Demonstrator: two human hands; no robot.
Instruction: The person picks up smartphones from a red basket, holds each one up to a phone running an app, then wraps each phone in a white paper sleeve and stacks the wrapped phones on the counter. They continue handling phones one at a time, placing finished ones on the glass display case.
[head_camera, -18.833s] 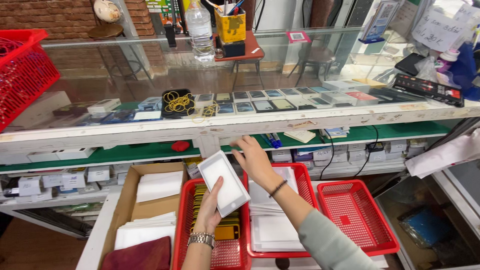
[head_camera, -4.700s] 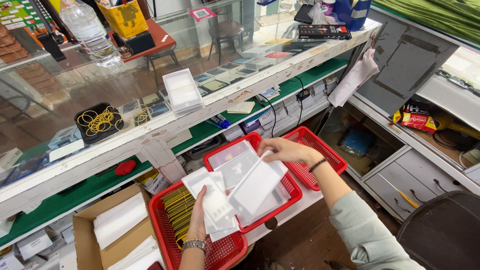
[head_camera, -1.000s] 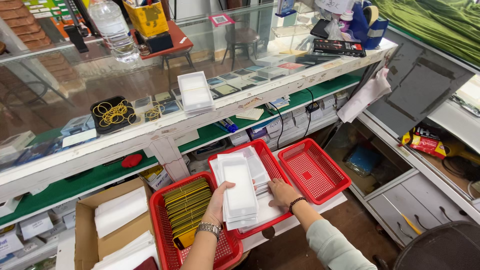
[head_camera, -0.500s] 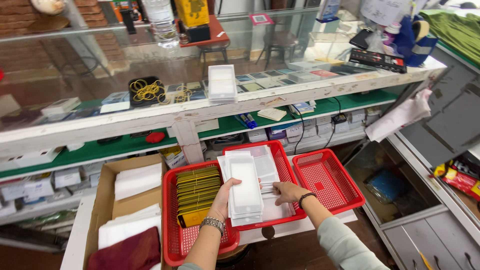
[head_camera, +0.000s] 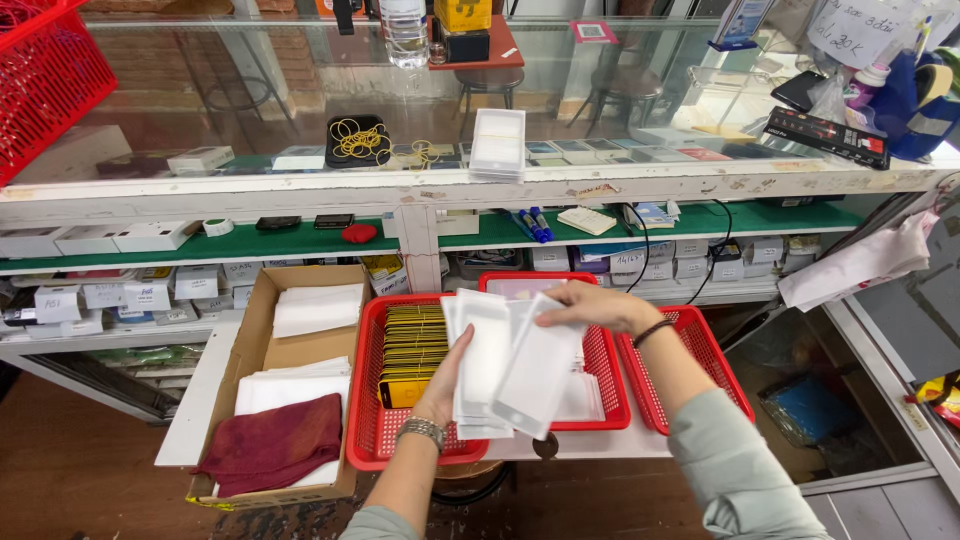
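My left hand (head_camera: 447, 380) holds a stack of flat white sleeves (head_camera: 480, 360) upright above the red baskets. My right hand (head_camera: 590, 307) pinches the top edge of one white sleeve (head_camera: 540, 370) that tilts away from the stack to the right. Below them the left red basket (head_camera: 372, 440) holds rows of yellow-and-black packets (head_camera: 412, 345). The middle red basket (head_camera: 606, 395) holds more white sleeves. The right red basket (head_camera: 700, 350) looks bare inside.
A cardboard box (head_camera: 262, 345) with white sheets and a dark red cloth (head_camera: 272, 445) sits to the left. A glass counter (head_camera: 420, 120) above carries a white stack (head_camera: 497, 143), rubber bands and a bottle. Small boxes fill the shelves beneath. A big red basket (head_camera: 45, 80) stands at the top left.
My hands have lifted the white stack out of the middle basket. My right hand has moved from the basket's side to the top of one sleeve, which now fans off the stack.
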